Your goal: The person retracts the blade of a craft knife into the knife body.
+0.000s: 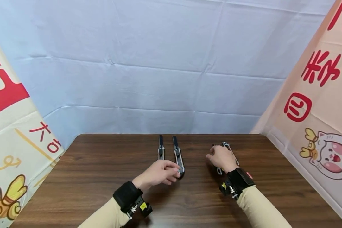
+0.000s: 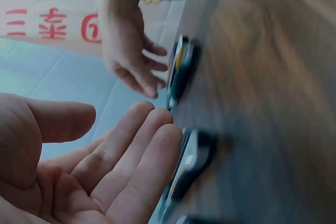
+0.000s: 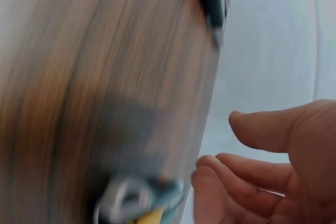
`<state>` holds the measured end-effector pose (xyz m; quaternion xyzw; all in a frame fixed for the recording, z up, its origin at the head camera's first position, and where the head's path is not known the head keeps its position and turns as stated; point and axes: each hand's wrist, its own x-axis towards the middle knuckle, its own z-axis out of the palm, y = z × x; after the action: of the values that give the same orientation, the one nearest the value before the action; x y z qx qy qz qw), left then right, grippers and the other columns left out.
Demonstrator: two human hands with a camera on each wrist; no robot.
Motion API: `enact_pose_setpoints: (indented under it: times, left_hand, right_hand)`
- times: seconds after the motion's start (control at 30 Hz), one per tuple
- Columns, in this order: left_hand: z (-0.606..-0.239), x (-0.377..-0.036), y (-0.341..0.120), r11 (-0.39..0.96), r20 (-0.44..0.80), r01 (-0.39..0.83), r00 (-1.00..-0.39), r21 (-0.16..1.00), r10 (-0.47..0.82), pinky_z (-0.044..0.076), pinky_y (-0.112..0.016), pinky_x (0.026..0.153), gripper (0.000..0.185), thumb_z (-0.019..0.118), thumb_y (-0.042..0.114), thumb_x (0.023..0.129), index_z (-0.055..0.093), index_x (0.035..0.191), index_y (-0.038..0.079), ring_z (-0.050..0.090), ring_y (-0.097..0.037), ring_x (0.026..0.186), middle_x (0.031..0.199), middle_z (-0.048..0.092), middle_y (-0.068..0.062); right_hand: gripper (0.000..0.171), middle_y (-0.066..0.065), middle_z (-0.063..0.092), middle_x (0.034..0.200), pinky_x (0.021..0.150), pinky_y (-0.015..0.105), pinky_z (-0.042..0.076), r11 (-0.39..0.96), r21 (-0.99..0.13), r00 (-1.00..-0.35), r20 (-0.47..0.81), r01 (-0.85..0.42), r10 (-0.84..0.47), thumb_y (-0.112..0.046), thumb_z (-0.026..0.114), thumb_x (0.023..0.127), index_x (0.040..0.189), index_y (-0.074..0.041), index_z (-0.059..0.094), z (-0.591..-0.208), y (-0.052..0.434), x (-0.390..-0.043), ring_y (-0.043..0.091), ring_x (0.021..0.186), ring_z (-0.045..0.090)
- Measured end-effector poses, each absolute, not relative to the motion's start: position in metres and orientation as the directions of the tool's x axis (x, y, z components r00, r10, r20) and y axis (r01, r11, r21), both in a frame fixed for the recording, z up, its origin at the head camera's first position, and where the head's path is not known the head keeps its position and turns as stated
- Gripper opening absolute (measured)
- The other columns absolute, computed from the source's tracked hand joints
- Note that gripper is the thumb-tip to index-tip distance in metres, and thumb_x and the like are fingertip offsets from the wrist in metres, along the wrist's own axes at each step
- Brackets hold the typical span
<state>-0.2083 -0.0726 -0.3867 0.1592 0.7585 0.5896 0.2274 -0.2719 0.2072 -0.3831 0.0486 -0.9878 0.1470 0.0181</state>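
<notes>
Two utility knives lie side by side at mid-table with dark tips toward the back: the left knife (image 1: pixel 161 152), its lower part behind my left hand, and the right knife (image 1: pixel 178 155). My left hand (image 1: pixel 159 172) is over their near ends; in the left wrist view its fingers are loosely bent, palm bare. My right hand (image 1: pixel 223 156) hangs with relaxed fingers over more tools at the right. One is a slim grey-and-black tool (image 1: pixel 231 151); nearer me, a grey loop-shaped end (image 1: pixel 219 171) with a yellow part pokes out. The hand hides most of them.
The brown wooden table (image 1: pixel 102 158) ends at a pale cloth backdrop (image 1: pixel 159 79). Printed cloths hang on both sides, the right cloth (image 1: pixel 313 126) and the left cloth (image 1: pixel 5 133). Each wrist wears a black strap with a small camera.
</notes>
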Motion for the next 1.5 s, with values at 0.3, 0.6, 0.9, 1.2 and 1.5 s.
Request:
enact_pose_setpoints:
  times: [0.3, 0.6, 0.9, 1.2, 1.5]
  left_hand:
    - [-0.385, -0.216, -0.121, 0.405, -0.106, 0.082, -0.901, 0.911, 0.42, 0.059, -0.036, 0.083, 0.036, 0.052, 0.022, 0.102, 0.055, 0.133, 0.004, 0.067, -0.031, 0.105, 0.118, 0.067, -0.018]
    - [-0.388, -0.219, -0.15, 0.73, 0.017, 0.172, -0.976, 0.661, 0.215, 0.052, -0.038, 0.082, 0.023, 0.058, 0.024, 0.098, 0.068, 0.117, 0.014, 0.065, -0.021, 0.099, 0.106, 0.07, -0.001]
    - [-0.395, -0.221, -0.149, 0.753, 0.021, 0.155, -0.983, 0.64, 0.185, 0.052, -0.039, 0.082, 0.023, 0.061, 0.024, 0.096, 0.069, 0.115, 0.012, 0.065, -0.018, 0.094, 0.1, 0.07, 0.0]
    - [-0.395, -0.22, -0.148, 0.752, 0.007, 0.144, -0.983, 0.643, 0.182, 0.053, -0.039, 0.081, 0.023, 0.061, 0.023, 0.096, 0.07, 0.114, 0.011, 0.064, -0.017, 0.092, 0.099, 0.07, 0.0]
    - [-0.398, -0.22, -0.147, 0.744, -0.01, 0.132, -0.983, 0.655, 0.183, 0.052, -0.036, 0.077, 0.024, 0.061, 0.024, 0.096, 0.07, 0.114, 0.012, 0.063, -0.013, 0.087, 0.098, 0.07, 0.001]
  right_hand:
    - [0.037, 0.014, 0.07, 0.109, 0.07, 0.045, 0.055, 0.943, -0.306, -0.991, 0.011, -0.131, -0.134, -0.033, 0.066, 0.092, 0.118, -0.006, 0.067, -0.396, 0.156, -0.279, 0.032, 0.091, 0.066]
    - [0.046, 0.017, 0.067, 0.103, 0.064, 0.04, 0.052, 0.925, -0.359, -0.988, -0.041, -0.123, -0.148, -0.034, 0.064, 0.094, 0.124, 0.001, 0.059, -0.401, 0.109, -0.282, 0.029, 0.08, 0.063]
    - [0.05, 0.018, 0.064, 0.101, 0.065, 0.04, 0.052, 0.932, -0.357, -0.989, -0.104, -0.063, -0.106, -0.036, 0.066, 0.092, 0.122, 0.004, 0.057, -0.405, 0.088, -0.285, 0.028, 0.079, 0.061]
    - [0.054, 0.016, 0.062, 0.091, 0.062, 0.039, 0.052, 0.938, -0.346, -0.992, -0.11, -0.025, -0.067, -0.037, 0.067, 0.09, 0.121, 0.006, 0.055, -0.41, 0.083, -0.29, 0.028, 0.074, 0.059]
    - [0.031, 0.009, 0.058, 0.074, 0.05, 0.031, 0.042, 0.932, -0.36, -0.993, -0.098, -0.03, -0.069, -0.031, 0.068, 0.089, 0.093, -0.001, 0.062, -0.413, 0.085, -0.294, 0.023, 0.06, 0.055]
